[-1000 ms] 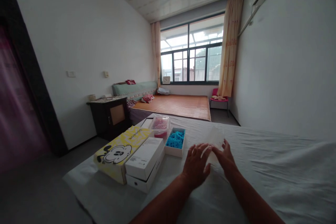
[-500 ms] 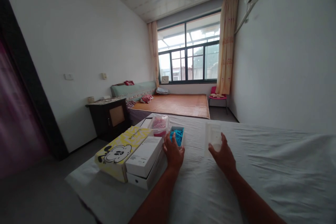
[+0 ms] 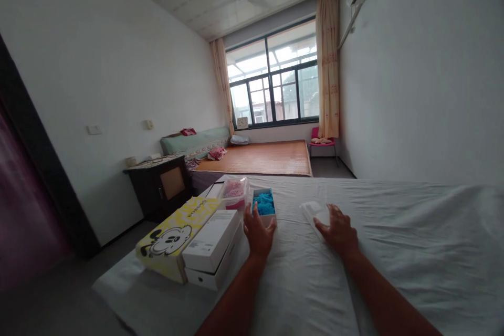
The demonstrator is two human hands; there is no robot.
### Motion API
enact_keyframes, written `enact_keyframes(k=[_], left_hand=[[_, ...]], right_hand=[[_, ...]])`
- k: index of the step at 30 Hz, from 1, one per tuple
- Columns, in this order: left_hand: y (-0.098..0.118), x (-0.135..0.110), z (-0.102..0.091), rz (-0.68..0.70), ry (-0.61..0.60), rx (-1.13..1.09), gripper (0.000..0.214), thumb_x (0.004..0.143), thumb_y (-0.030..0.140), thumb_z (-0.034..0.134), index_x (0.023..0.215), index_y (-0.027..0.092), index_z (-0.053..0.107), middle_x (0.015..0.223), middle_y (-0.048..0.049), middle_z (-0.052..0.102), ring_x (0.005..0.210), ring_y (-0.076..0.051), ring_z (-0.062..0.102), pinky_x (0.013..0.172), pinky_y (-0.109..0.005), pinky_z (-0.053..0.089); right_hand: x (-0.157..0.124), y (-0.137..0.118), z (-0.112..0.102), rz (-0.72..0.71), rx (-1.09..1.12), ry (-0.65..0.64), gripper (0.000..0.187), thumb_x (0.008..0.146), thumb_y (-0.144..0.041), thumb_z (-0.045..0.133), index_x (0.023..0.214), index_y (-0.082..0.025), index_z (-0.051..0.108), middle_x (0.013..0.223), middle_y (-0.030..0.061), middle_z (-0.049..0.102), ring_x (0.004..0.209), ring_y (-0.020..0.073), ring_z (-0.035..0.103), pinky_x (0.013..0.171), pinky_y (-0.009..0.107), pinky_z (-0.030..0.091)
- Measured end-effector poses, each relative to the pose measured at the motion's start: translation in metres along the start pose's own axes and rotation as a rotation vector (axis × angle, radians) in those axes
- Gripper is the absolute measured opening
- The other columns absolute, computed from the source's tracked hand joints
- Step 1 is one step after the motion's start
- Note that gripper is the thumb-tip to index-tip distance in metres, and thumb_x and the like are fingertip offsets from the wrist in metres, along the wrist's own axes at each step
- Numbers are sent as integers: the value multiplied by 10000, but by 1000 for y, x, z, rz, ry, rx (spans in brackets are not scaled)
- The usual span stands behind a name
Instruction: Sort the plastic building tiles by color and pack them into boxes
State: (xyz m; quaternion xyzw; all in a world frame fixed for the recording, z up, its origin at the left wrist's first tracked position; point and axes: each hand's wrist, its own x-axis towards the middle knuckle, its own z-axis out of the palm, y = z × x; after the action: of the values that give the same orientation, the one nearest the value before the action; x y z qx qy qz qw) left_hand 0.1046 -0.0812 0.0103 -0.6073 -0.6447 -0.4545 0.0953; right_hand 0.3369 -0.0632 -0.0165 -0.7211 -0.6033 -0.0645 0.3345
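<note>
My left hand (image 3: 259, 233) grips the near end of a small white box (image 3: 269, 219), fingers along its left side and thumb at its right. Crumpled-looking blue pieces (image 3: 263, 202) fill this open box; their kind is not clear. To the right, my right hand (image 3: 340, 230) holds a translucent plastic lid (image 3: 314, 208) between thumb and fingers, tilted just above the sheet. The fingers hide its right part. A clear plastic container (image 3: 235, 193) with pink contents stands just beyond and left of the small box.
Left of my left hand, white boxes (image 3: 211, 240) lie stacked against a yellow box (image 3: 167, 239) with a cartoon dog. A white sheet (image 3: 299, 283) covers the surface. Beyond are a bed (image 3: 260, 157), a dark cabinet (image 3: 157, 185) and a pink chair (image 3: 322, 139).
The plastic lid has turned from facing me to a flatter, slanted pose as my right hand rotated. My left hand stays at the small box. The whole view has tilted slightly.
</note>
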Motion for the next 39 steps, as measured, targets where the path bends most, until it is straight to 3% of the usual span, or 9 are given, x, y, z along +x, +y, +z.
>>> enact_keyframes(k=[3,8,15,20,28,33,39], left_hand=[[-3,0,12,-193,-27,1,811,688,410,653,1337,131,253,1370,-228,334,1292,-339,319,978,-469,355],[-4,9,26,-329,-114,41,968,603,464,699,1357,146,181,1384,-237,310,1278,-350,339,960,-448,366],[17,29,13,-413,-163,131,933,590,423,675,1366,178,219,1314,-213,368,1149,-353,462,840,-441,427],[26,42,-25,-172,-204,224,934,581,394,684,1375,205,230,1213,-167,437,1087,-331,483,840,-412,408],[15,58,-92,289,-257,514,932,585,374,695,1397,277,247,1267,-120,406,1097,-332,426,892,-417,359],[12,50,-100,538,-317,610,881,618,218,650,1403,286,255,1355,-123,350,1204,-333,350,998,-460,263],[5,47,-94,686,-385,648,850,645,124,638,1393,304,279,1417,-116,320,1283,-342,271,1043,-516,179]], right_hand=[[-2,1,5,-46,-68,-67,619,812,-514,409,1321,-162,401,1365,132,427,1165,304,407,828,475,442],[-1,5,8,-67,-80,-133,578,826,-470,403,1319,-169,403,1355,134,434,1168,282,412,854,455,422],[1,7,4,-79,-58,-156,559,827,-487,409,1309,-204,401,1319,119,463,1145,270,439,841,420,414],[1,6,2,-83,-45,-169,564,820,-488,413,1302,-193,408,1309,115,467,1115,267,453,832,423,414],[2,5,-1,-74,-26,-187,572,823,-485,420,1313,-191,403,1300,130,469,1105,275,447,834,430,402],[2,4,-3,-68,-26,-207,576,825,-481,419,1322,-189,395,1309,128,464,1109,276,438,843,435,395],[2,4,-6,-79,-13,-197,573,825,-481,417,1315,-185,397,1307,119,470,1114,269,438,845,427,393]])
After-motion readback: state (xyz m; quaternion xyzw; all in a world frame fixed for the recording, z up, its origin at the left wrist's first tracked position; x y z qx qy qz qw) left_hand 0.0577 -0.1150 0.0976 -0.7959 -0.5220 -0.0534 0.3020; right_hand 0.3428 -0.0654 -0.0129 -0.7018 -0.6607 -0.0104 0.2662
